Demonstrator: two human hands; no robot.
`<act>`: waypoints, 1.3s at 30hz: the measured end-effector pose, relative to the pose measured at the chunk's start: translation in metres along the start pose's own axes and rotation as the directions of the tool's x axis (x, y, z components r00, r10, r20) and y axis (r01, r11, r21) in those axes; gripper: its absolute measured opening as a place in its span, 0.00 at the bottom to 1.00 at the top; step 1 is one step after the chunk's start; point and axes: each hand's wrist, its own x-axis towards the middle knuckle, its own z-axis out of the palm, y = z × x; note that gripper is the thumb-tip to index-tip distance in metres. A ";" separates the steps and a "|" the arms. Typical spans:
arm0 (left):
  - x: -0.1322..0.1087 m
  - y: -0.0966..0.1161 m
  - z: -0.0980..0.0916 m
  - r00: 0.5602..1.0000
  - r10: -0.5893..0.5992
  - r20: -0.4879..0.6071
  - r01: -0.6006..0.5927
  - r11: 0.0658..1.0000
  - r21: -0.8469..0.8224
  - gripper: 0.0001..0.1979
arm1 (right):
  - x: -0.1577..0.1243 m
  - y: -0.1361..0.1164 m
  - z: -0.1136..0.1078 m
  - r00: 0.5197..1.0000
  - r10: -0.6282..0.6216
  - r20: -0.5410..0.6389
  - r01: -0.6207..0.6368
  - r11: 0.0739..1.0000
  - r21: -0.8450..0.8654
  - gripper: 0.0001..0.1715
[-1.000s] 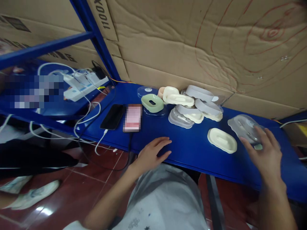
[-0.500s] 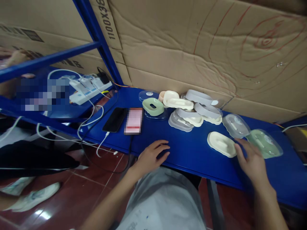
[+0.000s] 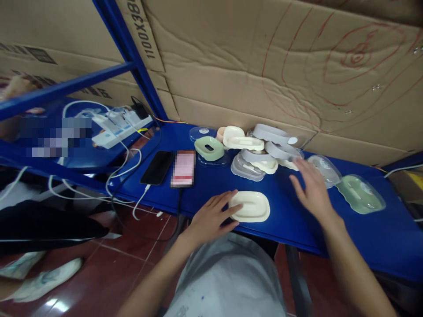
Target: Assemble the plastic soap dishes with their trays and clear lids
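A cream soap dish [image 3: 254, 207] lies flat on the blue table in front of me. My left hand [image 3: 214, 218] rests at its left end, fingers spread, with some fingertips over the rim; it does not wrap round the dish. My right hand [image 3: 310, 185] is held open, slightly blurred, by the right side of a pile. Its fingertips cover part of a cream dish [image 3: 288, 164] under a grey ring-shaped piece [image 3: 282, 150]. Close behind that hand lies a clear-covered grey dish [image 3: 325, 171]. Farther right is a green dish [image 3: 360, 193] with a clear lid.
At the back are a green dish with a slot [image 3: 209, 148], a cream dish [image 3: 243, 140] and another grey ring [image 3: 271, 133]. Two phones [image 3: 156, 167] lie to the left. Cables and a power strip [image 3: 120, 127] are beyond the blue frame, beside another person's hand [image 3: 20, 86].
The cream dish has moved from the right to the table's middle, under my left hand's fingers. My right hand has left it and moved left and back to the pile.
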 end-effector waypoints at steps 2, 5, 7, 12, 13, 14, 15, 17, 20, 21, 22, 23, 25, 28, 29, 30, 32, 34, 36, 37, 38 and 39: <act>0.000 0.000 0.002 1.000 -0.013 -0.017 0.013 1.000 -0.010 0.21 | 0.027 0.032 0.003 1.000 0.014 -0.012 -0.014 1.000 -0.015 0.31; -0.002 -0.001 0.005 0.996 -0.054 -0.068 0.051 0.998 -0.045 0.18 | 0.050 0.053 0.003 1.000 0.003 0.031 -0.004 1.000 0.003 0.27; -0.004 -0.003 0.005 0.993 -0.069 -0.092 0.063 0.995 -0.072 0.17 | 0.051 0.046 -0.004 1.000 0.006 0.027 -0.006 1.000 0.011 0.24; -0.007 -0.005 0.004 0.985 -0.154 -0.076 0.141 0.977 -0.157 0.27 | 0.010 -0.021 -0.030 0.995 0.001 -0.098 0.004 0.999 0.048 0.13; -0.007 -0.005 0.004 0.983 -0.172 -0.068 0.158 0.972 -0.173 0.30 | -0.003 -0.036 -0.032 0.994 -0.020 -0.105 0.026 0.998 0.057 0.12; -0.007 -0.005 0.004 0.981 -0.185 -0.060 0.171 0.967 -0.187 0.33 | -0.017 -0.051 -0.031 0.994 -0.049 -0.099 0.055 0.996 0.068 0.13; -0.007 -0.005 0.003 0.980 -0.192 -0.051 0.179 0.964 -0.198 0.36 | -0.030 -0.064 -0.028 0.994 -0.078 -0.083 0.085 0.993 0.081 0.15; -0.006 -0.005 0.003 0.980 -0.198 -0.033 0.187 0.959 -0.212 0.39 | -0.053 -0.085 -0.017 0.992 -0.125 -0.026 0.128 0.984 0.124 0.20; -0.005 -0.005 0.002 0.982 -0.186 -0.020 0.178 0.961 -0.210 0.42 | -0.070 -0.101 0.003 0.985 -0.157 0.069 0.140 0.968 0.208 0.21; -0.005 -0.005 0.001 0.984 -0.175 -0.023 0.167 0.965 -0.204 0.42 | -0.071 -0.103 0.009 0.982 -0.163 0.093 0.138 0.964 0.229 0.21; -0.005 -0.006 0.001 0.986 -0.163 -0.027 0.155 0.968 -0.197 0.41 | -0.070 -0.104 0.013 0.979 -0.168 0.112 0.137 0.960 0.244 0.20; -0.005 -0.006 0.002 0.988 -0.152 -0.035 0.143 0.971 -0.191 0.40 | -0.068 -0.105 0.017 0.977 -0.176 0.124 0.140 0.957 0.253 0.20; -0.006 -0.007 0.003 0.989 -0.136 -0.055 0.124 0.975 -0.184 0.36 | -0.061 -0.107 0.022 0.970 -0.198 0.140 0.156 0.951 0.268 0.20; -0.007 -0.011 0.006 0.987 -0.109 -0.115 0.086 0.979 -0.187 0.29 | -0.055 -0.113 0.026 0.957 -0.239 0.166 0.187 0.943 0.275 0.20; -0.007 -0.012 0.007 0.986 -0.097 -0.138 0.070 0.980 -0.187 0.26 | -0.054 -0.114 0.027 0.950 -0.254 0.180 0.200 0.941 0.272 0.20; -0.007 -0.012 0.009 0.984 -0.084 -0.157 0.054 0.981 -0.188 0.23 | -0.054 -0.116 0.028 0.943 -0.268 0.196 0.212 0.940 0.268 0.19; -0.008 -0.012 0.011 0.983 -0.069 -0.172 0.035 0.981 -0.191 0.18 | -0.055 -0.117 0.032 0.932 -0.289 0.221 0.230 0.939 0.256 0.18; -0.009 -0.011 0.011 0.984 -0.069 -0.163 0.035 0.979 -0.201 0.17 | -0.057 -0.116 0.035 0.928 -0.295 0.226 0.240 0.940 0.242 0.18; -0.008 -0.011 0.006 0.987 -0.074 -0.141 0.040 0.973 -0.227 0.17 | -0.059 -0.115 0.038 0.930 -0.298 0.214 0.249 0.941 0.229 0.19; -0.007 -0.013 0.001 0.988 -0.078 -0.133 0.045 0.971 -0.236 0.17 | -0.059 -0.115 0.039 0.931 -0.301 0.206 0.255 0.941 0.224 0.20; -0.004 -0.016 -0.005 0.987 -0.089 -0.134 0.056 0.972 -0.230 0.17 | -0.060 -0.115 0.040 0.932 -0.304 0.199 0.259 0.940 0.221 0.20; 0.001 -0.021 -0.011 0.983 -0.110 -0.145 0.080 0.976 -0.203 0.17 | -0.061 -0.115 0.040 0.933 -0.303 0.192 0.260 0.940 0.219 0.20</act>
